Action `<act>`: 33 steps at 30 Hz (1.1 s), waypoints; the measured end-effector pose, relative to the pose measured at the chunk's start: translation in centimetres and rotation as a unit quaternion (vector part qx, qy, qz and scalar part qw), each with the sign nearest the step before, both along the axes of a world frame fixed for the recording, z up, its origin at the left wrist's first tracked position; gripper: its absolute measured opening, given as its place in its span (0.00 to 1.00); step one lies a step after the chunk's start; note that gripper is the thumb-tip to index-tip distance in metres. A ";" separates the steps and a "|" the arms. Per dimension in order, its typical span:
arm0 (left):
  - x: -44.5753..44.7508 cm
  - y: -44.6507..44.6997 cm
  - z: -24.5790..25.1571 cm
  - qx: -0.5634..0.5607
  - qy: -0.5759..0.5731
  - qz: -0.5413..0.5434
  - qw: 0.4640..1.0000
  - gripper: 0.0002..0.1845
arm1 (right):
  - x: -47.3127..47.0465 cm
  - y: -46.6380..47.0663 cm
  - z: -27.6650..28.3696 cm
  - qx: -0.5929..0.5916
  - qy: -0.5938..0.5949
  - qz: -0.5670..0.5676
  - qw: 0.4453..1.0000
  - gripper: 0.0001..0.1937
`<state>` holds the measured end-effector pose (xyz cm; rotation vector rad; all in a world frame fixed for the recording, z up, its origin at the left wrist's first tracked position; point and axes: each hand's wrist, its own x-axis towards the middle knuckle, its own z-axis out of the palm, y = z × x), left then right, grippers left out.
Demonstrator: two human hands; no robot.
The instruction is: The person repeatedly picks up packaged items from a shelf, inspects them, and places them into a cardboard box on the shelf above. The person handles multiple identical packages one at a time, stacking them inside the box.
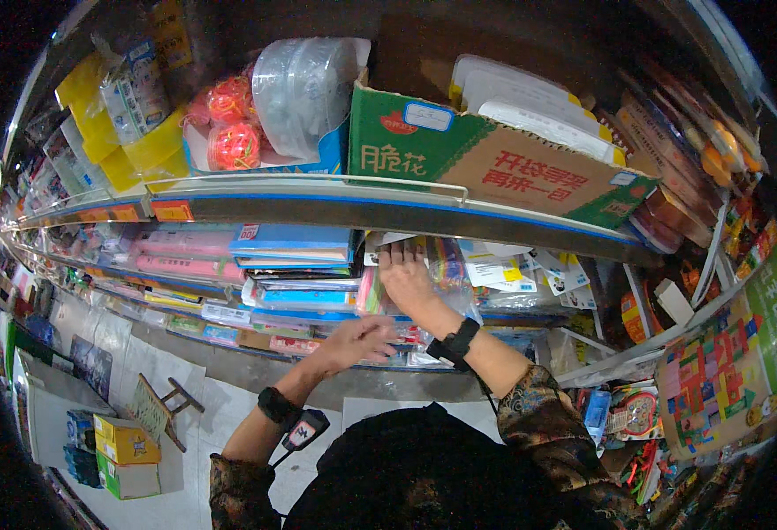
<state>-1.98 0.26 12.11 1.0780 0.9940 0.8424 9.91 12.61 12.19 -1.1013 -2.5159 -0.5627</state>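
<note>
My right hand [407,277] reaches onto a shelf below the top one. Its fingertips touch white packaging [395,240] partly under the shelf edge; whether they grip it is unclear. Rainbow-striped items in clear plastic [446,265] lie just right of this hand, and cards with yellow corners [507,271] lie further right. To its left is a stack of blue folders [295,246]. My left hand [360,344] hovers lower, in front of the shelves, fingers spread and slightly curled, with nothing seen in it. Both wrists wear black bands.
A green and brown cardboard box [494,159] stands on the upper shelf, beside tubs of red and orange bands [234,146]. The metal shelf edge [388,199] runs above my hands. A small wooden stool [163,411] and stacked boxes [128,457] are on the floor at left.
</note>
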 end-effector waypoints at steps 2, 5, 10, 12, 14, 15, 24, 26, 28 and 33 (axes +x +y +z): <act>0.1 0.9 0.5 -0.054 -0.099 0.025 0.993 0.24 | 1.1 -0.5 1.4 0.058 0.023 0.047 0.997 0.13; 0.0 2.3 1.3 -0.070 -0.235 0.026 0.969 0.26 | 4.1 -2.4 3.4 0.063 -0.011 0.093 0.994 0.16; 0.0 4.9 1.3 -0.041 -0.254 0.008 0.966 0.22 | 8.4 -7.1 4.2 0.048 -0.006 0.144 0.988 0.18; 0.0 6.2 1.1 -0.051 -0.256 0.002 0.965 0.20 | 9.9 -8.5 4.1 0.025 0.007 0.153 0.988 0.16; -0.3 7.4 0.9 -0.103 -0.221 0.002 0.970 0.20 | 11.2 -9.4 3.9 0.053 -0.015 0.170 0.984 0.17; -0.4 8.0 0.9 -0.111 -0.210 -0.005 0.971 0.19 | 11.7 -9.7 3.8 0.068 -0.027 0.178 0.981 0.18; -0.1 8.2 1.2 -0.164 -0.153 -0.042 0.974 0.21 | 15.6 -11.8 3.2 -0.022 0.017 0.208 0.978 0.16; 0.2 7.1 1.4 -0.156 -0.176 -0.051 0.971 0.21 | 16.3 -12.3 3.3 -0.042 0.032 0.215 0.975 0.16; 0.9 6.0 1.2 -0.168 -0.215 -0.034 0.961 0.22 | 16.8 -12.8 3.2 -0.033 0.046 0.238 0.970 0.16; 2.3 4.3 0.5 -0.153 -0.282 -0.028 0.947 0.21 | 17.6 -13.3 4.0 -0.051 -0.010 0.294 0.955 0.17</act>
